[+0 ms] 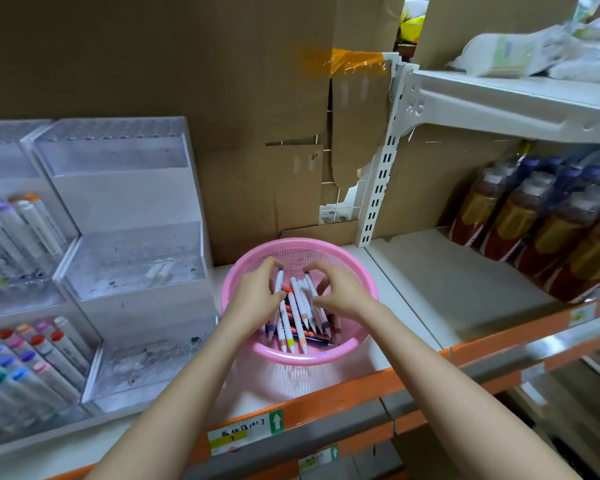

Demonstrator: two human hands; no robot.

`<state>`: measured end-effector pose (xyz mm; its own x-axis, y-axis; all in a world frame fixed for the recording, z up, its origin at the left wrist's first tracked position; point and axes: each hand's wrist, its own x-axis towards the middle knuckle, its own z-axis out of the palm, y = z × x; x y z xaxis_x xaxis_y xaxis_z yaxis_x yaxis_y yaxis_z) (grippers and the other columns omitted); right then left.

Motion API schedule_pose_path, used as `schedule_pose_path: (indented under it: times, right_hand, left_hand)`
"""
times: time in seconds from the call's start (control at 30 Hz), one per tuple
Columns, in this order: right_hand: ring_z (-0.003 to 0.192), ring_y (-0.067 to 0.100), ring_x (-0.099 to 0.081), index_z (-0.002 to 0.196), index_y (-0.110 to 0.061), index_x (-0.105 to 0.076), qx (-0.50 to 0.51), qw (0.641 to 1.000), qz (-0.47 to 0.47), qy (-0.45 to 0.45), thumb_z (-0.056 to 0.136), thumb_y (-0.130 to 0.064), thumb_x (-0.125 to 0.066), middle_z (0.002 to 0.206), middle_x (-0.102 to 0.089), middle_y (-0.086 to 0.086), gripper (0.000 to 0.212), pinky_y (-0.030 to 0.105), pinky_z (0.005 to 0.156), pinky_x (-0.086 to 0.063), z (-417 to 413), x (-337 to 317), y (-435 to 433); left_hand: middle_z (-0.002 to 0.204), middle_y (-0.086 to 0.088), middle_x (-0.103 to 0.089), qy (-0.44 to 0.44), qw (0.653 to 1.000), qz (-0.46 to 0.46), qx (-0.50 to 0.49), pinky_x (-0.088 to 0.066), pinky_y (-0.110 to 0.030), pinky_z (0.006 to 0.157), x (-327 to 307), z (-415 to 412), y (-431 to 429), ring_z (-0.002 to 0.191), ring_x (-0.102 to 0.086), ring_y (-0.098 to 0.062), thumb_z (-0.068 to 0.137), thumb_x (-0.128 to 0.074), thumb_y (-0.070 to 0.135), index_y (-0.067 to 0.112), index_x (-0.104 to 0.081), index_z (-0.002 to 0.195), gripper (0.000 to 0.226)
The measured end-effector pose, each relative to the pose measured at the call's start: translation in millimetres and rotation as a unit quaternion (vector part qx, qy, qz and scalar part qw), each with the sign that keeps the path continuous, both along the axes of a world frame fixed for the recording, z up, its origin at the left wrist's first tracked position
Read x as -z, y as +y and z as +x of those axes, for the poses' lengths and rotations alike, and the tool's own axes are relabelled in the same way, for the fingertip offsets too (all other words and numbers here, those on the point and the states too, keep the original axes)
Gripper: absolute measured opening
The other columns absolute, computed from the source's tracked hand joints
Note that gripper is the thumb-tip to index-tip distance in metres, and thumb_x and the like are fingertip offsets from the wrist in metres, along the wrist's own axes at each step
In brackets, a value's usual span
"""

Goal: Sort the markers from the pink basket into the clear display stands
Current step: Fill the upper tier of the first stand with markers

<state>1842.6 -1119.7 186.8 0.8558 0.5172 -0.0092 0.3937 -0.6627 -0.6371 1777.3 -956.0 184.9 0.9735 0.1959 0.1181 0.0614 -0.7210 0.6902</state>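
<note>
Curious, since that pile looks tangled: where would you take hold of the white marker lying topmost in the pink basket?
Pinch the white marker at its bare middle from above, fingers across the barrel: it lies on top of the pile, its ends crowded by other markers.

Place: a shop or its stockroom, seen at a stocked retail shelf.
Shelving: white slotted upright [381,174], with a bracketed metal shelf [499,105] to its right.
Shelf edge: orange rail [343,389] below the upright, carrying printed shelf labels [243,434].
Stock: wrapped packs of bottles [534,230] right of the upright.
Display: clear tiered stands [129,258] left of the upright, some holding rows of colour-capped markers [32,358].
Backing: cardboard sheets [153,64] left of the upright.
</note>
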Motion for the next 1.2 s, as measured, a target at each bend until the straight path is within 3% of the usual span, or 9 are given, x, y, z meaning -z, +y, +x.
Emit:
schedule_pose_path:
  times: [0.13,0.27,0.33,0.47,0.6,0.77,0.87,1.0,1.2]
  right_hand:
    - [0.084,0.012,-0.061,0.124,-0.03,-0.05,0.005,0.998,0.054,-0.01,0.081,-0.009,-0.071,0.11,-0.062,-0.002,0.052,0.036,0.076,-0.056,-2.5,-2.6,-1.4]
    - [0.08,0.008,-0.061,0.123,-0.028,-0.05,0.011,0.995,0.098,-0.026,0.079,-0.003,-0.067,0.115,-0.06,-0.007,0.054,0.029,0.065,-0.055,-9.3,-12.9,-3.6]
    - [0.072,0.006,-0.06,0.121,-0.032,-0.049,0.005,0.992,0.122,-0.029,0.079,-0.005,-0.066,0.106,-0.062,-0.007,0.053,0.026,0.061,-0.053,-13.4,-20.8,-1.5]
    - [0.072,0.016,-0.061,0.114,-0.038,-0.05,0.001,0.979,0.198,-0.04,0.076,-0.005,-0.064,0.087,-0.063,0.002,0.052,0.038,0.071,-0.057,-20.7,-45.0,12.2]
    - [0.069,0.013,-0.06,0.116,-0.032,-0.051,-0.031,0.96,0.267,-0.071,0.078,-0.004,-0.065,0.078,-0.063,0.009,0.05,0.028,0.07,-0.052,-32.1,-75.3,36.4]
    - [0.072,0.021,-0.065,0.119,-0.028,-0.052,-0.074,0.936,0.329,-0.103,0.079,-0.004,-0.068,0.075,-0.064,0.01,0.049,0.04,0.073,-0.056,-48.1,-107.6,69.0]
    - [0.069,0.016,-0.063,0.121,-0.024,-0.052,-0.103,0.93,0.335,-0.109,0.081,-0.004,-0.069,0.076,-0.063,0.009,0.048,0.034,0.07,-0.056,-59.2,-122.6,91.7]
    - [0.069,0.025,-0.062,0.121,-0.025,-0.051,-0.121,0.928,0.334,-0.118,0.08,-0.001,-0.067,0.077,-0.062,0.013,0.049,0.044,0.072,-0.056,-73.2,-132.8,128.1]
    - [0.069,0.02,-0.064,0.12,-0.028,-0.052,-0.148,0.922,0.342,-0.103,0.081,0.0,-0.065,0.077,-0.06,0.006,0.05,0.042,0.073,-0.058,-100.0,-140.4,190.6]
  left_hand:
    - [0.099,0.008,-0.059,-0.037,0.999,-0.036,-0.008,-0.043,-0.009,0.052,-7.5,-5.1,-2.9,0.075,-0.058,-0.002,0.087,-0.064,0.011,0.028,-0.05,0.118,0.038]
    - [0.097,0.008,-0.063,-0.102,0.993,-0.061,-0.005,-0.042,-0.004,0.058,-15.8,-9.4,-1.6,0.074,-0.059,-0.001,0.084,-0.067,0.008,0.032,-0.051,0.106,0.037]
    - [0.092,0.009,-0.065,-0.129,0.989,-0.067,-0.007,-0.045,-0.008,0.064,-21.5,-11.3,0.6,0.076,-0.061,-0.001,0.082,-0.068,0.007,0.034,-0.051,0.102,0.038]
    - [0.085,0.007,-0.064,-0.182,0.979,-0.09,-0.004,-0.055,-0.025,0.071,-42.9,-18.5,6.5,0.074,-0.063,-0.004,0.08,-0.07,0.003,0.032,-0.054,0.1,0.039]
    - [0.081,0.003,-0.065,-0.238,0.966,-0.1,0.023,-0.054,-0.021,0.071,-79.2,-34.3,15.4,0.075,-0.065,-0.006,0.08,-0.07,0.002,0.027,-0.056,0.104,0.037]
    - [0.077,0.011,-0.062,-0.295,0.953,-0.059,0.016,-0.046,-0.009,0.063,-119.1,-63.3,33.1,0.072,-0.063,-0.003,0.081,-0.07,0.002,0.026,-0.057,0.104,0.036]
    - [0.084,0.011,-0.062,-0.303,0.952,-0.031,-0.015,-0.049,-0.011,0.064,-132.0,-77.6,57.6,0.076,-0.063,-0.004,0.082,-0.071,0.007,0.026,-0.056,0.107,0.035]
    - [0.088,0.007,-0.061,-0.318,0.946,-0.008,-0.054,-0.05,-0.011,0.069,-140.3,-98.2,97.7,0.08,-0.062,-0.002,0.081,-0.071,0.008,0.025,-0.056,0.109,0.036]
    - [0.088,0.007,-0.061,-0.326,0.94,0.001,-0.098,-0.049,-0.01,0.069,-150.5,-137.8,155.3,0.08,-0.061,0.0,0.083,-0.07,0.012,0.028,-0.056,0.111,0.035]
